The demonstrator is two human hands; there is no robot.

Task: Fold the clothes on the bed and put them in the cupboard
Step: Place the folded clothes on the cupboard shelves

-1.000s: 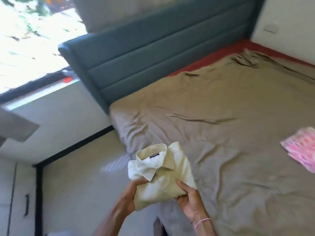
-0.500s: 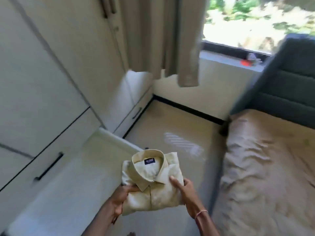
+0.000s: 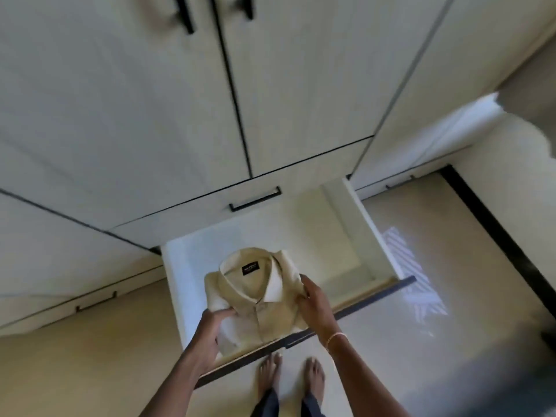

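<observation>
A folded cream shirt point(image 3: 255, 299), collar up with a dark label, is held over the pulled-out bottom drawer point(image 3: 346, 236) of the cupboard point(image 3: 150, 100). My left hand point(image 3: 210, 329) grips the shirt's left edge, thumb on top. At the shirt's right edge my right hand point(image 3: 316, 305) holds it with fingers curled over, a pink bracelet on the wrist. Whether the shirt rests on the drawer floor or hangs just above it cannot be told. The bed is out of view.
Tall cream cupboard doors with black handles point(image 3: 185, 16) fill the top. Closed drawers with black pulls point(image 3: 255, 200) sit above and beside the open one. My bare feet point(image 3: 288, 377) stand at the drawer's dark front edge point(image 3: 376, 299). Beige floor lies to the right.
My view has swung from the bed and window to face the cupboard. Both hands have carried the folded shirt from beside the bed to over the open drawer.
</observation>
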